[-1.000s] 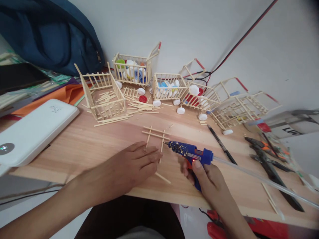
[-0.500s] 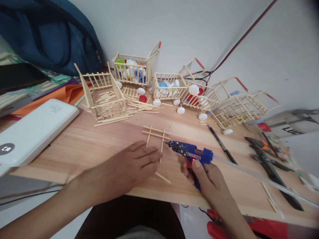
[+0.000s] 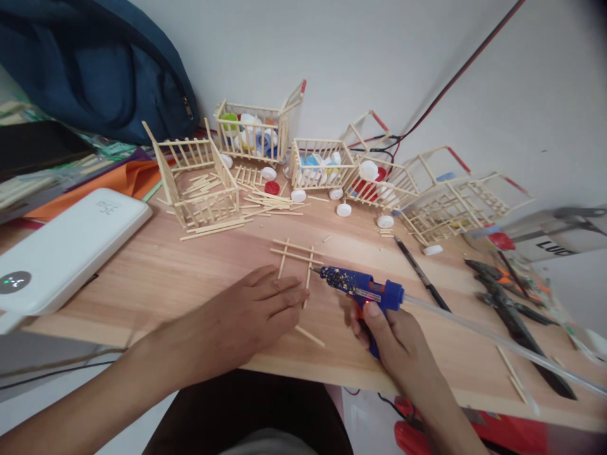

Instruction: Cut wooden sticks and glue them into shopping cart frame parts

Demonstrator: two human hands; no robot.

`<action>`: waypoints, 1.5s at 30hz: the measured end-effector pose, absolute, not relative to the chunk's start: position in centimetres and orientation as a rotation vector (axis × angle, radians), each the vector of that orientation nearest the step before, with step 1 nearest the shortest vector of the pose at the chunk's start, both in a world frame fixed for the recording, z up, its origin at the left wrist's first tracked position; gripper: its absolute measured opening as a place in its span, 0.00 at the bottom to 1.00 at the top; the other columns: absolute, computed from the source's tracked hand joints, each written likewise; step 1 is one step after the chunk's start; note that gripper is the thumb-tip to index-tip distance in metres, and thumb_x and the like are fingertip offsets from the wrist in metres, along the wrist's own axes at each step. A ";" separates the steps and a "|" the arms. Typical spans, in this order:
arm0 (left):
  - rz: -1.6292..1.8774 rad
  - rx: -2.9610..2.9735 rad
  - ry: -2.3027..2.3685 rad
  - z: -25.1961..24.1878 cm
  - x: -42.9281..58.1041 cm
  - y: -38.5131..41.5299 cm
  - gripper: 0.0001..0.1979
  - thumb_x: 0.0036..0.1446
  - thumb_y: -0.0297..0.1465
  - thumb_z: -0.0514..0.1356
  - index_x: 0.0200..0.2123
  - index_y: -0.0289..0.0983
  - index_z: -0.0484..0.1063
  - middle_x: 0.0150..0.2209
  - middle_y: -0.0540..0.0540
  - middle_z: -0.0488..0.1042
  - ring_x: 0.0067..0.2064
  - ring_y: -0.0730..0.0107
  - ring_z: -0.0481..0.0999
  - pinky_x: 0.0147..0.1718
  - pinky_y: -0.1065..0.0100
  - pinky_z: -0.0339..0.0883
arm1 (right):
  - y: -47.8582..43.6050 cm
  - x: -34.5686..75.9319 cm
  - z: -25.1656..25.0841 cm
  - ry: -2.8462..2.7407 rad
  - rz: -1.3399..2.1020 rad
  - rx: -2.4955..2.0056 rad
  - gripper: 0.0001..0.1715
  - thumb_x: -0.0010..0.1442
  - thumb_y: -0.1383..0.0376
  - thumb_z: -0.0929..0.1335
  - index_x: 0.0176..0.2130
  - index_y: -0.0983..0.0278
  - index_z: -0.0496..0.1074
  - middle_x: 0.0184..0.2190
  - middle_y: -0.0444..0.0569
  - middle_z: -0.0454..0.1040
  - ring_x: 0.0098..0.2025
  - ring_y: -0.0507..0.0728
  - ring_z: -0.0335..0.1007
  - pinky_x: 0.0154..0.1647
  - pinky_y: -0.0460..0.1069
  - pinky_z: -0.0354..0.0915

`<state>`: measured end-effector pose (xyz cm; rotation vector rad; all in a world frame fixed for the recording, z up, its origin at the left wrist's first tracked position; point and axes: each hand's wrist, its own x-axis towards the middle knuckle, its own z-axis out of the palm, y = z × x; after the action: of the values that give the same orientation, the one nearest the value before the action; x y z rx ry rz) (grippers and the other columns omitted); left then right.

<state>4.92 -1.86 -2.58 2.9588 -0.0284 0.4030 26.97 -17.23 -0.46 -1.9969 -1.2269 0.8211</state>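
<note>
My left hand (image 3: 265,306) lies flat, fingers stretched over the lower part of a small stick frame (image 3: 298,256), pressing its two long sticks. Two thin sticks cross these near their upper ends. Wrapped round the handle of a blue glue gun (image 3: 363,287) is my right hand (image 3: 391,328). The gun's metal tip meets or nearly meets the right long stick, just below the crossings. A clear glue stick (image 3: 455,319) runs out of the gun's back. One loose stick (image 3: 310,336) lies below my left fingertips.
Several stick carts (image 3: 322,165) stand along the wall, some with bottle caps. An unfinished stick basket (image 3: 203,189) is at back left, near a white power bank (image 3: 76,249). A black pen (image 3: 422,273) and pliers (image 3: 516,322) lie right. A blue bag (image 3: 99,69) fills the upper left.
</note>
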 end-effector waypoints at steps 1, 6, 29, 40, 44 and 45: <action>0.401 2.959 -0.029 -2.6 4.9 -1.9 0.20 0.62 0.25 0.53 0.57 0.36 0.64 0.62 0.45 0.64 0.66 0.63 0.56 0.65 0.56 0.39 | -17.2 27.0 -0.4 -1.231 0.816 -2.005 0.29 0.65 0.46 0.57 0.28 0.63 0.68 0.21 0.45 0.67 0.23 0.52 0.62 0.25 0.47 0.55; 0.403 2.964 -0.014 -2.4 5.0 -1.9 0.19 0.61 0.25 0.53 0.55 0.36 0.65 0.62 0.46 0.64 0.66 0.63 0.55 0.65 0.56 0.40 | -17.2 26.9 -0.2 -1.236 0.794 -2.025 0.29 0.66 0.46 0.56 0.27 0.63 0.67 0.20 0.45 0.66 0.23 0.52 0.61 0.26 0.47 0.55; 0.380 2.995 0.003 -2.3 5.0 -1.9 0.20 0.60 0.26 0.54 0.56 0.36 0.64 0.62 0.45 0.65 0.64 0.60 0.58 0.64 0.56 0.42 | -17.1 26.9 -0.3 -1.265 0.722 -2.065 0.31 0.65 0.45 0.56 0.22 0.62 0.63 0.18 0.44 0.64 0.22 0.52 0.61 0.25 0.47 0.55; 0.398 2.995 0.007 -2.4 5.0 -1.9 0.21 0.59 0.25 0.55 0.57 0.36 0.64 0.60 0.44 0.66 0.64 0.62 0.59 0.64 0.55 0.45 | -17.0 26.9 -0.1 -1.288 0.681 -2.077 0.32 0.65 0.44 0.55 0.22 0.62 0.64 0.17 0.44 0.65 0.21 0.53 0.61 0.24 0.47 0.55; 0.408 3.000 0.014 -2.4 5.0 -1.9 0.21 0.59 0.25 0.55 0.56 0.37 0.65 0.60 0.44 0.67 0.64 0.62 0.59 0.63 0.56 0.46 | -17.0 26.9 -0.2 -1.282 0.687 -2.078 0.32 0.65 0.44 0.56 0.22 0.62 0.64 0.17 0.45 0.66 0.22 0.53 0.62 0.24 0.47 0.56; 0.407 3.000 0.014 -2.4 5.0 -1.9 0.21 0.59 0.25 0.55 0.56 0.37 0.65 0.60 0.44 0.67 0.64 0.62 0.59 0.63 0.56 0.46 | -17.1 26.9 -0.2 -1.285 0.684 -2.084 0.32 0.65 0.45 0.56 0.22 0.62 0.64 0.18 0.45 0.66 0.22 0.53 0.62 0.25 0.47 0.56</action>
<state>5.03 -1.90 -2.35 3.0000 0.0143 0.4067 26.94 -17.08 -0.25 -2.0840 -1.2847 0.6836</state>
